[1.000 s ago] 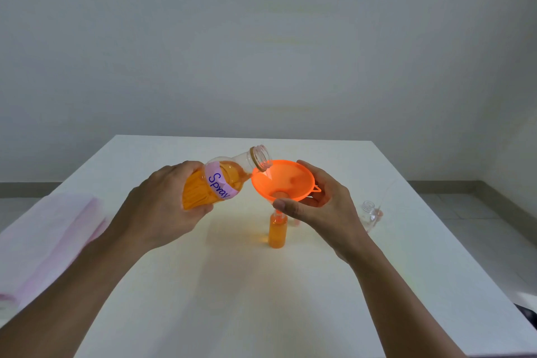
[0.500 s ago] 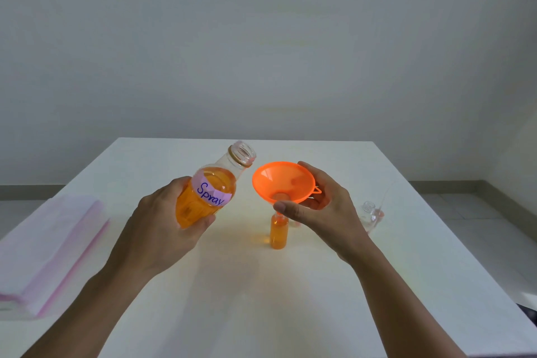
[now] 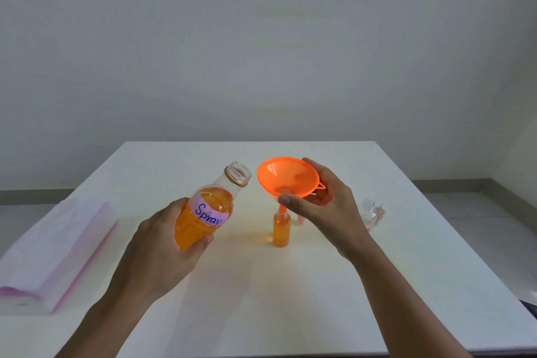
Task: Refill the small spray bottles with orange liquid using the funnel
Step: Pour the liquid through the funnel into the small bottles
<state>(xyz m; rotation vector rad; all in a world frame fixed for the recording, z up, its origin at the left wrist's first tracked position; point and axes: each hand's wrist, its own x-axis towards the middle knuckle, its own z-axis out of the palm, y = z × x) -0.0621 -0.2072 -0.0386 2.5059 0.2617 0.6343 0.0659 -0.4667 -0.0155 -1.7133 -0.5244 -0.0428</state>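
My left hand [image 3: 162, 244] grips a clear supply bottle [image 3: 207, 209] of orange liquid, uncapped, with a pink label reading "Spray". Its neck tilts up and to the right, apart from the funnel. My right hand [image 3: 325, 206] holds the orange funnel [image 3: 287, 176] by its cone, thumb in front. The funnel's spout sits in the mouth of a small bottle [image 3: 281, 231] that stands on the white table [image 3: 290, 299] and is nearly full of orange liquid. A second small bottle [image 3: 369, 213], clear and seemingly without liquid, stands to the right behind my right hand.
A folded stack of pink-edged white cloths or sheets [image 3: 52, 253] lies at the table's left edge. A small pinkish object [image 3: 300, 219] peeks out behind the filled bottle, mostly hidden by my right hand. Floor shows beyond the table's right edge.
My left hand tipped the supply bottle back from the funnel's rim to a more upright tilt and drew it left. The pouring stopped. My right hand still holds the funnel on the small bottle.
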